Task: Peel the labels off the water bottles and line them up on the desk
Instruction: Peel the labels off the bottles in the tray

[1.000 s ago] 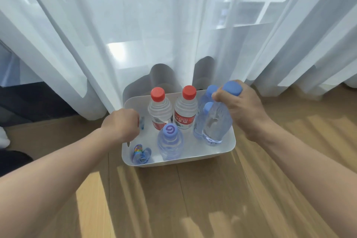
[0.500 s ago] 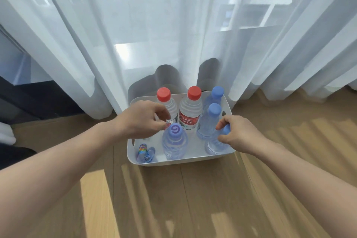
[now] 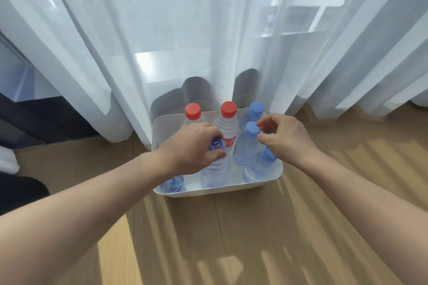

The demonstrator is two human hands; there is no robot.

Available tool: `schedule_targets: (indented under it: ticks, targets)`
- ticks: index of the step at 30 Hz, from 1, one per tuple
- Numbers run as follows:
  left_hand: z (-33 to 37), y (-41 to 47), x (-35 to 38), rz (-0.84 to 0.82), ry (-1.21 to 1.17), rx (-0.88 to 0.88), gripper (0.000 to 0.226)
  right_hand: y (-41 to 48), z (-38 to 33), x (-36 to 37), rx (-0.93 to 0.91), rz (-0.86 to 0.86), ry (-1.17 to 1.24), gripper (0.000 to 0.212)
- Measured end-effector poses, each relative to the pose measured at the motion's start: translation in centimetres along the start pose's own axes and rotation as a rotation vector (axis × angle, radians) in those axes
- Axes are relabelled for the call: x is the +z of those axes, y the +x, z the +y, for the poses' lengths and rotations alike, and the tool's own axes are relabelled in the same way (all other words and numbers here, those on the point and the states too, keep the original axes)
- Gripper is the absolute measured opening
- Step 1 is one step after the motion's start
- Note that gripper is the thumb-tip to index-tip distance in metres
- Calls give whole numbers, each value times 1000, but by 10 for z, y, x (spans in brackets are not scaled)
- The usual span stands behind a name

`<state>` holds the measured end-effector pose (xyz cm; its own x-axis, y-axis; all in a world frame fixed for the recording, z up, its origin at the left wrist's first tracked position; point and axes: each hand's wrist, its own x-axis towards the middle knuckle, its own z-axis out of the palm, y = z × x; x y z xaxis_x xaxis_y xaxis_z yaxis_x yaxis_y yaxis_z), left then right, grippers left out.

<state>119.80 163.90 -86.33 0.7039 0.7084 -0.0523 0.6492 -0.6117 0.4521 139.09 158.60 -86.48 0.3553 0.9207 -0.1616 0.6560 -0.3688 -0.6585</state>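
A white bin (image 3: 220,192) on the wooden floor holds several upright water bottles. My left hand (image 3: 190,146) is closed around the neck of the purple-capped bottle (image 3: 214,169) at the bin's front middle. My right hand (image 3: 284,139) hovers with fingers spread and empty, its fingertips right beside the cap of the middle blue-capped bottle (image 3: 251,128). Another blue-capped bottle (image 3: 259,166) stands below that hand, and a third (image 3: 256,109) in the back corner. Two red-capped bottles (image 3: 193,111) (image 3: 228,109) stand at the back; the right one shows a red label.
Crumpled peeled labels (image 3: 172,184) lie in the bin's front left corner. White sheer curtains (image 3: 208,41) hang right behind the bin and touch its back. Wooden floor (image 3: 231,238) stretches in front; something dark (image 3: 23,192) sits at the far left.
My right hand set the blue-capped bottle down in the bin's front right, let go and lifted toward the middle blue cap. My left hand moved right and closed on the purple-capped bottle.
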Motion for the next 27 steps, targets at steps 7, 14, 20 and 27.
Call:
schedule_targets:
  ticks: [7,14,20,27]
  targets:
    - [25,7,25,-89,-4,-21,39,16,10,19,132,-173,-173,55]
    - [17,-2,13,-25,-13,-33,50,20,19,17,-20,-38,-283,25]
    - [2,-4,-19,243,-280,-174,22,16,-4,-49,15,57,763,26]
    - [37,8,-59,185,-653,-158,24,-3,-64,-93,-14,69,1278,42]
